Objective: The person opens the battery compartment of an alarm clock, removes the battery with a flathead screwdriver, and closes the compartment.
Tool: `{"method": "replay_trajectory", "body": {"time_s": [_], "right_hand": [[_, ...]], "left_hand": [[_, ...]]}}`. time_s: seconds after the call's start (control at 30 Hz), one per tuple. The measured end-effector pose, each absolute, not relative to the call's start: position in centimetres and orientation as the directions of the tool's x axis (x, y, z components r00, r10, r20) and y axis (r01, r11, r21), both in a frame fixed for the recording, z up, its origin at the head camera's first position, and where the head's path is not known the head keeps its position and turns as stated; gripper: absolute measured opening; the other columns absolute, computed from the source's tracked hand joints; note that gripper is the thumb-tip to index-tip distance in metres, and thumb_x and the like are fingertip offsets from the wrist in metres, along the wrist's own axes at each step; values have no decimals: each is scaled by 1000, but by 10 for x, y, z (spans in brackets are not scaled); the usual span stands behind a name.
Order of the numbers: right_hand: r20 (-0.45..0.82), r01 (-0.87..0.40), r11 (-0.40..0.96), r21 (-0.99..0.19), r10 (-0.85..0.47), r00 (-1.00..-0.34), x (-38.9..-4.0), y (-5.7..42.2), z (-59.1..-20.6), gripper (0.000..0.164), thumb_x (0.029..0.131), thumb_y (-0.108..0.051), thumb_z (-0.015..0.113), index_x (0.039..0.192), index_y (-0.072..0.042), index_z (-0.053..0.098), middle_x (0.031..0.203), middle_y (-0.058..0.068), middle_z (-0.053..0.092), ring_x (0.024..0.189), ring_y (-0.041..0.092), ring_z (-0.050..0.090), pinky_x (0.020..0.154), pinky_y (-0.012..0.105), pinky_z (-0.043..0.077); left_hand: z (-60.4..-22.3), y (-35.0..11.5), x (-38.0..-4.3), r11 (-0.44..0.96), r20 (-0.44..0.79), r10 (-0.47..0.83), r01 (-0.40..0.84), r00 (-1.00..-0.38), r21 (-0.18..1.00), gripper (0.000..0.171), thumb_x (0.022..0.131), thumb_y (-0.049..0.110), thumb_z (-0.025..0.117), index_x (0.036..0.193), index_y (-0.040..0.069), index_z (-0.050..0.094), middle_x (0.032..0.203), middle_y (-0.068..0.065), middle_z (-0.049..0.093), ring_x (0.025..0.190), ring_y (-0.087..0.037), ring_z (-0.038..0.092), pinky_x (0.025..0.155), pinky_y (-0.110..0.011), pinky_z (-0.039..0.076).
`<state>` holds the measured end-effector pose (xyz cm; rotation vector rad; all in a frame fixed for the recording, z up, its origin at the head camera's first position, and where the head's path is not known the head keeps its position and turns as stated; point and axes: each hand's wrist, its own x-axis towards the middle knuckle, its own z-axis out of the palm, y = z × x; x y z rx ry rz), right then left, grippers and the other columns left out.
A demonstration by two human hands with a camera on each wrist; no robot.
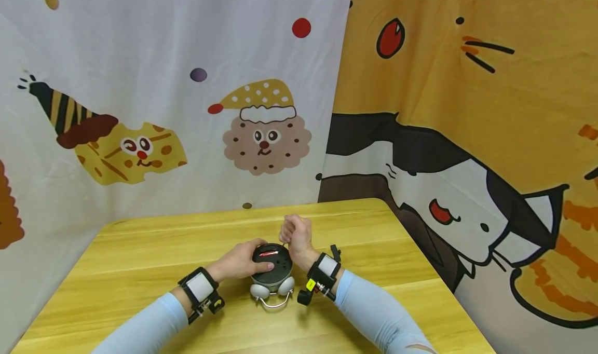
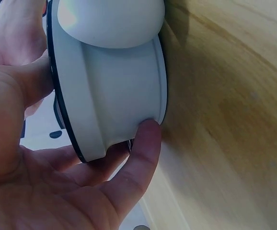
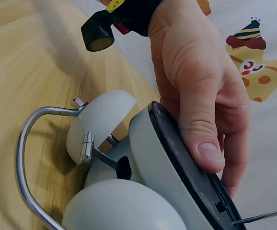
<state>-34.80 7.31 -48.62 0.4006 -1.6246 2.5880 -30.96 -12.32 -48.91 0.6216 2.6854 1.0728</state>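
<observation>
At the table (image 1: pixel 154 245), the left hand (image 1: pixel 240 261) (curled) grips a clock (image 1: pixel 278 271).

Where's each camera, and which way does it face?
Head: on the head, forward and down at the alarm clock; left hand, right hand, sleeves show.
Left wrist: strapped there, facing the clock's side; mostly left hand shows.
Right wrist: strapped there, facing the clock's bells and back; left hand shows, right hand barely.
Shared by both wrist views: clock, left hand.

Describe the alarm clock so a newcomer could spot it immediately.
Find the yellow wooden table below the cartoon-print cloth. Near its middle, black back showing, is a round alarm clock. Unlike the black wrist devices beside it, it has two pale bells and a curved metal handle.
</observation>
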Motion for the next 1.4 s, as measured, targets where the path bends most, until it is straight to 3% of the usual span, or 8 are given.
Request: {"method": "replay_trajectory", "body": {"time_s": [0.57,0.83,1.4], "right_hand": [[135,-87,-490,-867,-62,-989,-359,82,-492,54,108,-28,49,57,-24,31,50,-11,34,46,10,33,53,30,28],[104,-71,-501,-863,-39,-994,-359,83,-491,53,107,-27,51,58,-25,32,51,-12,33,47,8,31,52,26,30],[-12,-21,-665,-747,45,-999,-365,84,-497,59,110,-25,50,54,-27,31,49,-14,32,42,4,32,49,22,27]], "left_hand": [[-492,-123,-312,659,-39,425,280,-904,698,65,97,40,91,146,6,66,128,-11,78,111,-20,72,99,-47,61],[-493,-123,-311,654,-31,431,289,-902,699,66,97,39,91,147,4,65,128,-12,78,112,-20,72,99,-48,62],[-488,-122,-312,661,-39,420,276,-907,698,64,96,38,92,145,5,66,126,-11,78,111,-20,72,100,-48,62]]}}
